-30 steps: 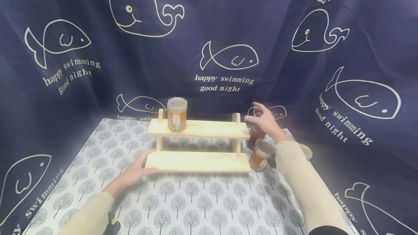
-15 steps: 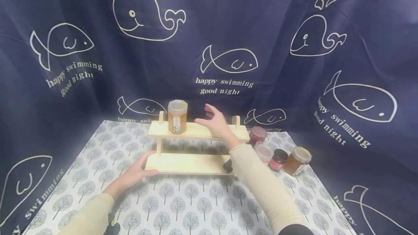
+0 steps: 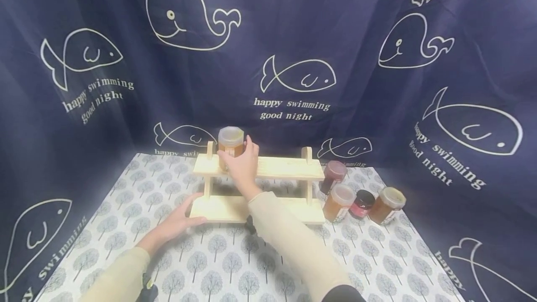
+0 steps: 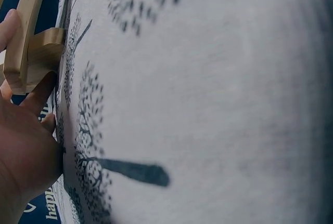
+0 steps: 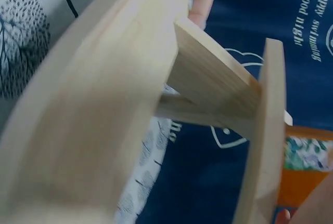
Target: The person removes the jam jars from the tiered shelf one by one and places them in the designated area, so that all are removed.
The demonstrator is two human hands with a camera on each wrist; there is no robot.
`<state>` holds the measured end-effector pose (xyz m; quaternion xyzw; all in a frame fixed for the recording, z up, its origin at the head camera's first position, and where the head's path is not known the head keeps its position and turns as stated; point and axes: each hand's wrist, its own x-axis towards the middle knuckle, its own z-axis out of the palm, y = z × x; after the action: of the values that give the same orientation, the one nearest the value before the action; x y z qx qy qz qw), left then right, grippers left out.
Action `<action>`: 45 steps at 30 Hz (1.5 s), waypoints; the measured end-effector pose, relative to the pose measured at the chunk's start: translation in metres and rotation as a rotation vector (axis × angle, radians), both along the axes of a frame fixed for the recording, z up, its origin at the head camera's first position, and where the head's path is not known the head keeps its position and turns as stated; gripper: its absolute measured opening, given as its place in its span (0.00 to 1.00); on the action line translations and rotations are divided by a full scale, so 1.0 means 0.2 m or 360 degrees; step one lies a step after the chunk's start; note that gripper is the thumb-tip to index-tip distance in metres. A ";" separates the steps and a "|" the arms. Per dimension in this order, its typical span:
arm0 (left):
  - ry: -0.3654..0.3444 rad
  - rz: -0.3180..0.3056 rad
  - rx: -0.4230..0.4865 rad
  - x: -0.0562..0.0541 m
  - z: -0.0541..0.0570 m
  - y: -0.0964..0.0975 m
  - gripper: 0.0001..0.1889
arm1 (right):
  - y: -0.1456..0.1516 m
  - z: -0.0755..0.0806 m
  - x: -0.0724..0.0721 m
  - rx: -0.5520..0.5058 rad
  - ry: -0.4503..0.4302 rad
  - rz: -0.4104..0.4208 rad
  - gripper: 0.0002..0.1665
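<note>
A two-tier wooden shelf (image 3: 289,168) stands on the table in the head view. On the left of its upper board is a honey jar (image 3: 231,137) with a pale lid, upright. My right hand (image 3: 244,164) holds this jar from the front right, thumb across its front and fingers round its right side. In the right wrist view only part of the honey jar (image 5: 304,182) shows, beyond the upper board. The lower board's left end is gripped by my left hand (image 3: 175,223); in the left wrist view thumb and fingers lie on opposite sides of the wooden shelf (image 4: 21,47).
Right of the shelf stand a dark red jar (image 3: 334,176), an amber jar (image 3: 338,204), a small black-lidded jar (image 3: 362,203) and another amber jar (image 3: 387,206). A tree-print cloth (image 3: 235,269) covers the table. Behind hangs a navy curtain (image 3: 356,27).
My right hand has moved left, from beside the jars at the right, over the upper board to the honey jar, and now holds it. My left hand has stayed on the shelf.
</note>
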<state>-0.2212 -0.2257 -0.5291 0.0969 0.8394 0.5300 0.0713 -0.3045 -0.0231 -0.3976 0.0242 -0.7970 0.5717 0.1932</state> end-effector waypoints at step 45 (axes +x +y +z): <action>-0.0020 0.0032 -0.0007 0.00 0.03 0.00 0.48 | 0.17 0.16 -0.10 0.0189 0.0145 -0.0003 0.46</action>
<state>-0.2219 -0.2255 -0.5238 0.0850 0.8410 0.5295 0.0713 -0.3254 0.0105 -0.3655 0.0609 -0.8200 0.5214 0.2281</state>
